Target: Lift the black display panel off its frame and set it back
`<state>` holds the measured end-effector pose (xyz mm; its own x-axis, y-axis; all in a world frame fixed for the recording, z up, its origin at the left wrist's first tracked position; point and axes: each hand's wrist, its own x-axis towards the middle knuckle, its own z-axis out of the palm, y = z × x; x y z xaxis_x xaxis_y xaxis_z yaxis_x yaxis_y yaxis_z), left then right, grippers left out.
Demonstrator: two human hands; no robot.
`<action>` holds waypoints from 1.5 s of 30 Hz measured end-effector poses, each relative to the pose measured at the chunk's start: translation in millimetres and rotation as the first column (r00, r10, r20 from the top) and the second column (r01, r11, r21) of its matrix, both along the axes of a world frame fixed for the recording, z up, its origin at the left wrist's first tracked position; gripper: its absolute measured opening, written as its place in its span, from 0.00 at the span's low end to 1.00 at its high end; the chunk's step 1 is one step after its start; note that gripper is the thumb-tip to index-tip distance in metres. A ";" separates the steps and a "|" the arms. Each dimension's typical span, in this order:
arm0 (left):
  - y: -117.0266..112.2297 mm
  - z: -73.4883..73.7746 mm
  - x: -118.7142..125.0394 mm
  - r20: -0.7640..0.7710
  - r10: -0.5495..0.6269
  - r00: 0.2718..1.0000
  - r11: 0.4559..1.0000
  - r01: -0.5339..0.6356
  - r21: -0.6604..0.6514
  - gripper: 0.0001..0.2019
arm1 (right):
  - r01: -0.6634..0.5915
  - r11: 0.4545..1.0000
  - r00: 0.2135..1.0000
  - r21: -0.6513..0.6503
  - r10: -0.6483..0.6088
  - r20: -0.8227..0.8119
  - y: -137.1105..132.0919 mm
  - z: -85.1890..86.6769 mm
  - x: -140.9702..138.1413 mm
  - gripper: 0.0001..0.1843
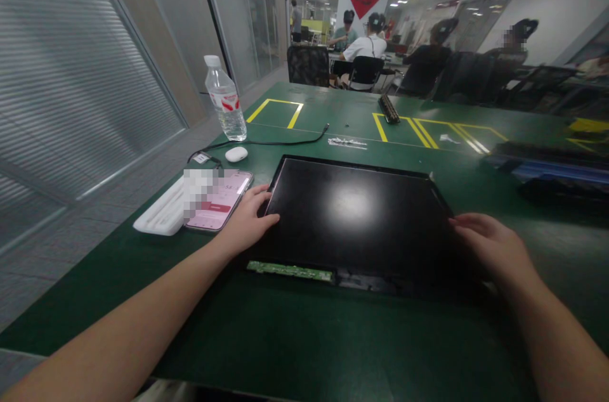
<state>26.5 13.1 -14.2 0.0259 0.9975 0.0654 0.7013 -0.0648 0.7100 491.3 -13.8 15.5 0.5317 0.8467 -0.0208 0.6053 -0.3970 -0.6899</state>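
Observation:
A black LCD screen panel (328,231) lies face up on the green table, with a ceiling light mirrored in its glossy surface. Along its near edge runs a strip of green circuit board (290,271). My left hand (250,215) grips the panel's left edge, thumb on top and the other fingers by the side. At the opposite edge, my right hand (490,240) has its fingertips closed on the rim. The undersides of the panel and of the right fingers are hidden.
Left of the panel are a phone (223,205), a white case-like object (162,208), a white earbud case (236,154), a black cable (285,142) and a water bottle (226,101). Blurred blue-black parts (561,170) lie right. Several people sit beyond the table (309,338).

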 end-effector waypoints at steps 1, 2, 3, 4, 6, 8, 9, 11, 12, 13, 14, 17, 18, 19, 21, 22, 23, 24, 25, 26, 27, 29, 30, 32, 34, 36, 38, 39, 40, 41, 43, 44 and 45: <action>-0.1 -0.2 -0.4 0.002 0.000 1.000 1.000 0.000 0.001 0.24 | 0.002 1.000 1.000 -0.004 -0.002 -0.005 0.0 -0.3 0.5 0.18; -0.1 -0.6 -0.7 0.005 0.001 1.000 1.000 -0.001 0.003 0.24 | 0.002 1.000 1.000 -0.003 -0.002 -0.007 0.1 -1.0 1.4 0.19; -0.2 -0.9 -1.1 0.007 0.002 1.000 1.000 -0.002 0.007 0.23 | -0.002 1.000 1.000 0.002 0.002 -0.007 0.1 -1.8 2.6 0.19; -0.2 -1.1 -1.4 0.009 0.003 1.000 1.000 -0.003 0.010 0.23 | -0.006 1.000 1.000 0.006 0.006 -0.008 0.2 -2.7 3.9 0.18; -0.3 -1.5 -1.7 0.011 0.004 1.000 1.000 -0.004 0.015 0.23 | -0.005 1.000 1.000 0.001 0.005 -0.017 0.3 -4.5 6.4 0.18; -0.3 -1.5 -1.5 0.011 0.003 1.000 1.000 -0.003 0.015 0.24 | -0.004 1.000 1.000 -0.012 0.003 -0.017 0.4 -5.9 8.1 0.19; -0.2 -1.5 -1.4 0.011 0.002 1.000 1.000 -0.002 0.015 0.24 | -0.007 1.000 1.000 -0.010 0.007 -0.011 0.6 -6.4 8.5 0.19; -0.1 -1.7 -1.4 0.012 -0.001 1.000 1.000 0.001 0.019 0.24 | -0.021 1.000 1.000 0.005 0.021 0.007 1.2 -7.3 8.8 0.18; 0.1 -1.9 -1.7 0.012 -0.001 1.000 1.000 0.001 0.022 0.24 | -0.026 1.000 1.000 0.010 0.026 0.014 1.5 -7.7 8.7 0.17; 0.2 -2.1 -2.0 0.012 -0.001 1.000 1.000 0.001 0.026 0.23 | -0.025 1.000 1.000 0.011 0.025 0.018 1.9 -8.2 8.6 0.17; 0.3 -2.4 -2.5 0.011 -0.001 1.000 1.000 0.000 0.029 0.23 | -0.018 1.000 1.000 0.007 0.018 0.019 2.2 -8.7 8.5 0.17; 0.6 -3.5 -3.8 0.007 0.000 1.000 0.999 0.000 0.034 0.24 | -0.003 1.000 1.000 -0.013 0.003 0.010 2.4 -10.6 8.9 0.18; 0.7 -3.8 -4.1 0.004 -0.001 1.000 0.999 0.001 0.033 0.24 | -0.004 1.000 1.000 -0.017 0.004 0.007 2.2 -11.3 9.2 0.18; 1.0 -4.2 -4.2 0.002 -0.003 1.000 0.999 0.003 0.032 0.25 | -0.010 1.000 1.000 -0.016 0.010 0.006 1.9 -11.9 9.5 0.18; 1.4 -4.6 -4.2 -0.005 -0.012 1.000 0.999 0.012 0.030 0.25 | -0.023 1.000 1.000 -0.008 0.023 0.012 1.3 -12.6 10.0 0.18; 1.4 -4.4 -4.0 -0.010 -0.018 1.000 0.999 0.019 0.031 0.24 | -0.024 1.000 1.000 -0.005 0.024 0.016 1.1 -12.7 10.1 0.18; 1.2 -4.0 -3.9 -0.013 -0.026 1.000 0.999 0.027 0.033 0.25 | -0.022 1.000 1.000 -0.004 0.022 0.019 1.0 -12.5 10.0 0.17; 0.5 -3.1 -3.9 -0.015 -0.034 0.999 0.999 0.035 0.038 0.25 | -0.018 1.000 1.000 -0.006 0.018 0.020 0.9 -11.9 9.7 0.17; -0.7 -1.6 -4.0 -0.019 -0.045 0.999 0.998 0.046 0.045 0.27 | -0.009 1.000 1.000 -0.009 0.009 0.020 0.9 -11.0 9.1 0.17; -2.5 0.4 -4.1 -0.030 -0.063 0.998 0.997 0.064 0.053 0.29 | -0.001 1.000 1.000 -0.012 0.001 0.024 0.9 -9.7 8.2 0.16; -4.9 3.1 -4.3 -0.054 -0.089 0.995 0.994 0.092 0.058 0.31 | 0.000 1.000 1.000 -0.014 0.000 0.031 0.9 -8.2 7.2 0.16; -11.0 10.0 -4.7 -0.140 -0.168 0.976 0.982 0.178 0.059 0.33 | -0.008 1.000 0.999 -0.019 0.009 0.054 0.9 -4.6 4.6 0.16; -14.3 14.0 -4.7 -0.193 -0.216 0.957 0.972 0.230 0.055 0.33 | -0.014 1.000 0.998 -0.023 0.015 0.064 0.7 -2.8 3.3 0.16; -20.7 22.3 -4.5 -0.276 -0.314 0.909 0.939 0.340 0.052 0.31 | -0.023 0.999 0.997 -0.025 0.025 0.076 0.3 0.3 0.7 0.16; -25.4 29.8 -4.3 -0.303 -0.416 0.857 0.896 0.443 0.023 0.29 | -0.026 0.999 0.997 -0.019 0.028 0.076 -0.2 2.1 -1.3 0.15; -27.7 35.1 -5.1 -0.302 -0.500 0.812 0.856 0.515 -0.034 0.27 | -0.036 0.999 0.997 -0.014 0.037 0.067 -0.8 2.8 -2.6 0.15; -27.8 37.9 -7.5 -0.304 -0.546 0.781 0.832 0.549 -0.081 0.25 | -0.032 0.999 0.998 -0.012 0.032 0.058 -1.1 2.7 -3.4 0.15; -27.2 38.4 -9.4 -0.309 -0.558 0.770 0.823 0.560 -0.090 0.25 | -0.024 1.000 0.998 -0.010 0.025 0.056 -1.2 2.6 -3.8 0.15; -26.3 38.6 -11.4 -0.312 -0.568 0.761 0.816 0.571 -0.093 0.25 | -0.015 1.000 0.998 -0.007 0.016 0.056 -1.3 2.6 -4.2 0.15; -25.5 38.7 -13.4 -0.314 -0.575 0.755 0.810 0.581 -0.087 0.25 | -0.006 1.000 0.998 -0.006 0.006 0.055 -1.4 2.7 -4.7 0.16; -24.1 39.4 -16.7 -0.315 -0.582 0.749 0.801 0.594 -0.068 0.26 | 0.005 1.000 0.999 -0.017 -0.005 0.042 -1.8 3.6 -6.2 0.17; -23.7 40.2 -17.6 -0.315 -0.581 0.751 0.802 0.595 -0.061 0.27 | 0.011 1.000 0.999 -0.028 -0.011 0.032 -2.1 4.4 -7.2 0.17; -23.5 41.5 -17.9 -0.314 -0.578 0.753 0.804 0.592 -0.059 0.27 | 0.021 0.999 0.999 -0.039 -0.020 0.026 -2.5 5.2 -8.2 0.17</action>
